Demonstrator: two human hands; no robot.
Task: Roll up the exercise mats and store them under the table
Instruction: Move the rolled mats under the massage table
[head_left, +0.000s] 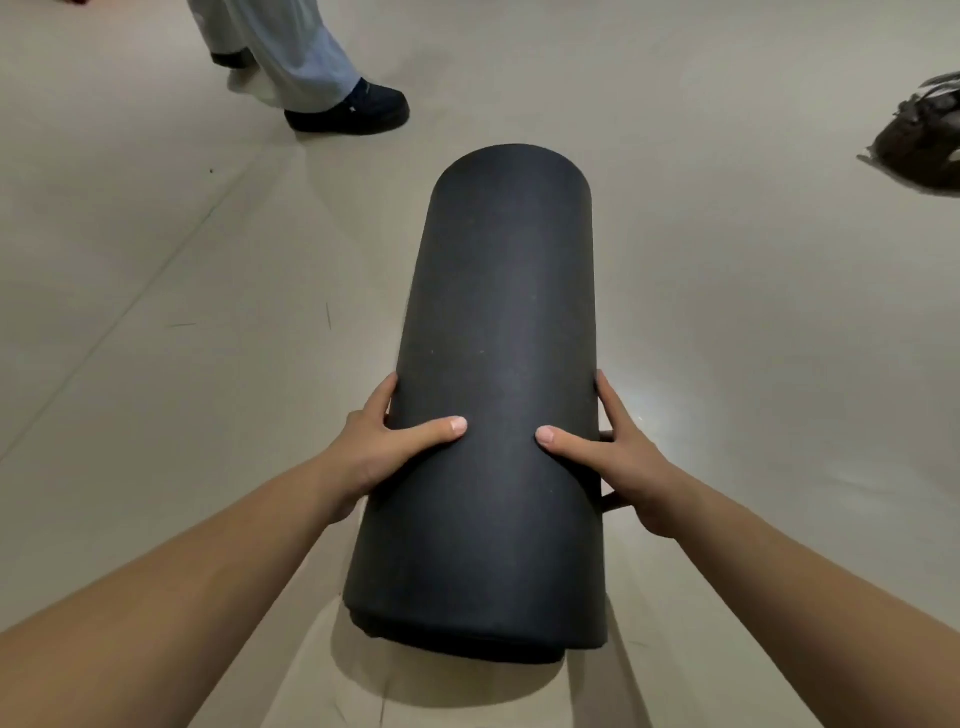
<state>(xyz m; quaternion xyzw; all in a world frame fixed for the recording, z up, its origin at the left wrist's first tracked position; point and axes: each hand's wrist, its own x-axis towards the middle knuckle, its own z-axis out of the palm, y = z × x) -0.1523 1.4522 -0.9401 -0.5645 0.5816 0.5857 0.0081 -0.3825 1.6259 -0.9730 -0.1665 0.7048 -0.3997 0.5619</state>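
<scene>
The rolled black exercise mat is held mid-scene above the floor, left hand and right hand clasping its near half — thumbs on top, fingers round the sides — likely light, squashy, apt to unroll, so grip mid-length.

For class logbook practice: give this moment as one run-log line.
mat: black, rolled | left hand: grips left side, thumb on top | right hand: grips right side, thumb on top | stored: not yet
</scene>
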